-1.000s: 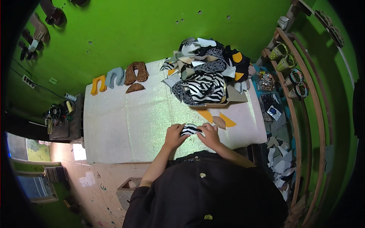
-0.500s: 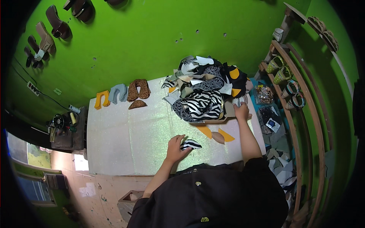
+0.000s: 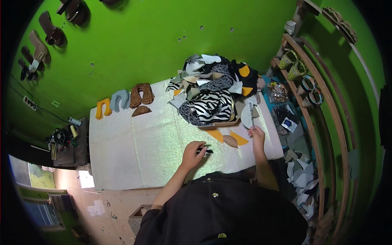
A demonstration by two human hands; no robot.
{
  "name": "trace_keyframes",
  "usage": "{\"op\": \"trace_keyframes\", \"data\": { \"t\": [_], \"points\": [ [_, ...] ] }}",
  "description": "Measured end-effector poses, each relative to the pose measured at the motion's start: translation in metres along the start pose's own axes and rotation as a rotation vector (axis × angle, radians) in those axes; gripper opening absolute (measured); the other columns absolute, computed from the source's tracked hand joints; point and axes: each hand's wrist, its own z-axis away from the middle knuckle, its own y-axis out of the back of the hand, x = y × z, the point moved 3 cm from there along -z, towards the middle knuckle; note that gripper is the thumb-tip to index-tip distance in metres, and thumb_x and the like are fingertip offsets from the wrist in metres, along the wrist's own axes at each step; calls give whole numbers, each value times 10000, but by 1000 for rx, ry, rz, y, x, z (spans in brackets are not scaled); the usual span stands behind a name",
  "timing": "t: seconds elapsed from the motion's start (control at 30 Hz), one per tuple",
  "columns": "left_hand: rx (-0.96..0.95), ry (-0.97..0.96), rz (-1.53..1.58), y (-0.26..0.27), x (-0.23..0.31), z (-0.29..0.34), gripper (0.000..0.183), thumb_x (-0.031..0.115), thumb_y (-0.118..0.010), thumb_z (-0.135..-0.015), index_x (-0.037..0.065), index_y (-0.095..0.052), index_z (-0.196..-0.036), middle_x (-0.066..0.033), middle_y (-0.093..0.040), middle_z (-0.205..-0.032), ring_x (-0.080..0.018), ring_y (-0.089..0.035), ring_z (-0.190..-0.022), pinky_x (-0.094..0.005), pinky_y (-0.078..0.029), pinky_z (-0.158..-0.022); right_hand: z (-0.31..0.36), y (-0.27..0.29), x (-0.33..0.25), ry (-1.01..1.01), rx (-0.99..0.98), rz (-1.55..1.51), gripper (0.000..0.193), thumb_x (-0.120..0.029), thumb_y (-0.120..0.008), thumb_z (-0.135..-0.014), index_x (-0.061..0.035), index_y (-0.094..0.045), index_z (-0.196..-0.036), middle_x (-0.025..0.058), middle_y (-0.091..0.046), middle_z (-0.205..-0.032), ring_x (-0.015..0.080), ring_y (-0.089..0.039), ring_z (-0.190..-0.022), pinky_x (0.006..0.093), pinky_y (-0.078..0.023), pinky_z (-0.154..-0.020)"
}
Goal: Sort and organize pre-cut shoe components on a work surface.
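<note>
My left hand (image 3: 192,155) curls over a small zebra-striped cut piece (image 3: 208,151) near the front of the table, with its thumb on it and most of it hidden under the fingers. Farther right, my right hand (image 3: 256,134) pinches the lower end of a pale grey half-round piece (image 3: 246,116), held up beside the heaped scraps. Between the hands lie a brown leaf-shaped piece (image 3: 230,141) and two yellow pieces, one a pointed yellow piece (image 3: 239,139) to its right.
A tall heap of cut scraps (image 3: 212,106) in a cardboard box fills the back right of the white-covered table (image 3: 122,151). Yellow (image 3: 103,107), grey (image 3: 120,100) and leopard-print pieces (image 3: 141,95) lie at the back left. A wooden rack (image 3: 322,122) with sandals stands at the right.
My right hand has drawn back toward me from the box's right side, bringing the grey half-round piece. My left hand has closed further over the zebra-striped piece. The view has shifted slightly.
</note>
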Motion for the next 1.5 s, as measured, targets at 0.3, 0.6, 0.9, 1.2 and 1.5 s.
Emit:
{"op": "trace_keyframes", "data": {
  "t": [0.3, 0.6, 0.9, 1.2, 1.5],
  "points": [
    [-333, 532, 965, -36, 20, -20, 465, 237, -545, -939, 36, -422, -1339, -85, -598, -1079, -108, -583, -884, -237, -494, -717, 112, -31, -43, 539, -222, 533, 297, 30, -647, -761, 0, -669, -1055, 140, -673, -1012, 230, -627, -950, 293, -456, -856],
    [-226, 386, 578, -10, -12, 6, 291, 76, -657, -836, -21, -625, -1109, -104, -681, -935, -119, -614, -840, -253, -486, -747, 115, -82, -30, 178, -554, 334, 331, -88, -681, -805, 6, -617, -1115, 47, -660, -848, 89, -557, -723, 251, -466, -704],
    [-96, 375, 172, 23, -50, 15, 492, 155, -764, -713, 21, -598, -1156, -149, -592, -1014, -246, -588, -885, -326, -484, -776, 87, -131, 26, 104, -517, 601, 218, -153, -674, -826, 14, -649, -965, 56, -640, -706, 84, -570, -647, 239, -444, -601],
    [-181, 282, -127, 18, -41, 29, 555, 102, -767, -660, 29, -573, -1175, -139, -574, -1013, -283, -585, -915, -347, -491, -794, 102, -139, 12, 184, -603, 992, 267, -335, -618, -830, -122, -661, -984, 66, -683, -807, 233, -645, -780, 376, -362, -788],
    [-210, 332, -251, 7, -59, 27, 505, 281, -742, -700, 49, -592, -1123, -146, -590, -1000, -315, -559, -967, -384, -462, -838, 92, -142, 25, 340, -529, 1075, 421, -319, -682, -744, -147, -592, -1117, 64, -563, -1066, 256, -532, -1031, 448, -348, -840]
  ]
}}
